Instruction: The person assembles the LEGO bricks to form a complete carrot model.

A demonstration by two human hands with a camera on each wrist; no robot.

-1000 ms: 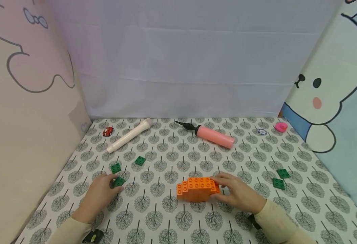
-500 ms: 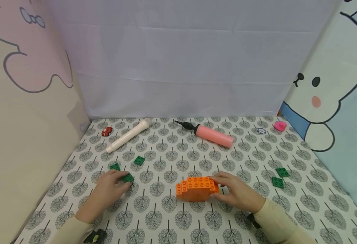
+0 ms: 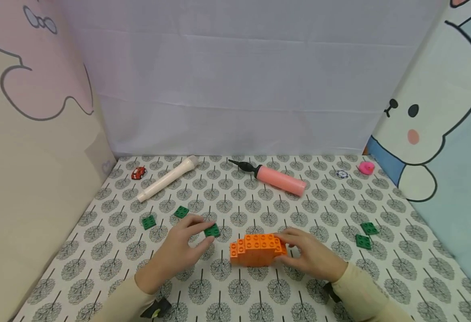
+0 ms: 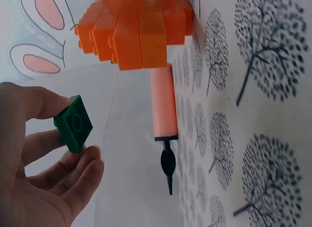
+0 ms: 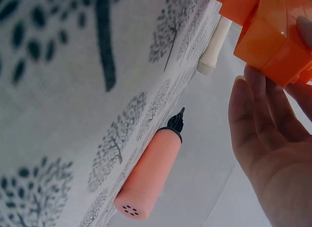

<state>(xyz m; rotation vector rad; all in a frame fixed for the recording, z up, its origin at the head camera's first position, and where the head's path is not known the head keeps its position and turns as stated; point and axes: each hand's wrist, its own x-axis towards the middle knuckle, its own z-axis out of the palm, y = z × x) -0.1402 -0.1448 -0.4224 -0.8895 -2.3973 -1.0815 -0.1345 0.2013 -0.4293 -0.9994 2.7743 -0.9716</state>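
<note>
Four green bricks (image 3: 149,222) still loose on table (image 3: 432,268), two toward each side edge; fifth (image 3: 212,230) pinched in left hand (image 3: 176,249), unattached. Orange block (image 3: 255,256), already joined, mid-table, gripped at right end by right hand (image 3: 313,256).

Lying beyond the left grip (image 3: 175,250): a white microphone-shaped tube (image 3: 168,178), round head at its far end; a small red toy car (image 3: 138,173) farther left. Beyond the right grip (image 3: 313,258): a pink cylindrical hand pump (image 3: 280,180), black nozzle pointing leftward and away. Farther right of that grip: a round blue-and-white chip (image 3: 342,174), then a pink toy duck (image 3: 366,168). Under both grips: white tree-print cloth (image 3: 111,257). Behind everything, facing both: a pale creased fabric backdrop (image 3: 235,76).
</note>
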